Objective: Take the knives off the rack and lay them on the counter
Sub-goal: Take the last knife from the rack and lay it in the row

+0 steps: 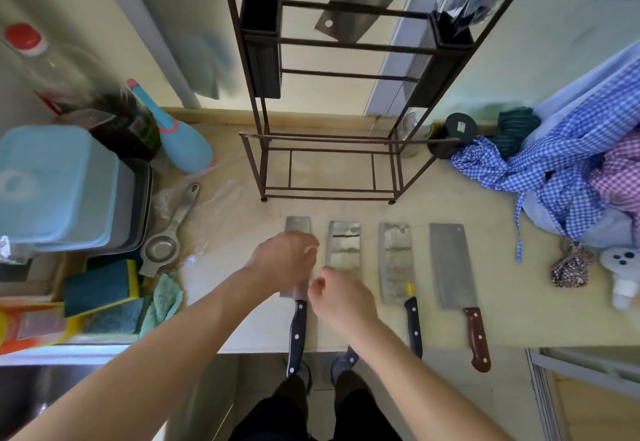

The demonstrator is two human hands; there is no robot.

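While four cleavers [396,262] already lie side by side on the desk [519,312], one cleaver [349,7] remains on the rack [346,45]; the left hand [284,260] rests half-curled on the leftmost blade, the right hand [341,298] loosely curled, holding nothing.

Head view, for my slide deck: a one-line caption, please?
Both bare hands over four steel cleavers laid on the beige counter before the dark metal rack.

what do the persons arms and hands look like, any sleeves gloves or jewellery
Both forearms are bare as far up as the picture shows, with no sleeves in view. The left hand and right hand wear no gloves, and no watch, ring or bracelet is visible.
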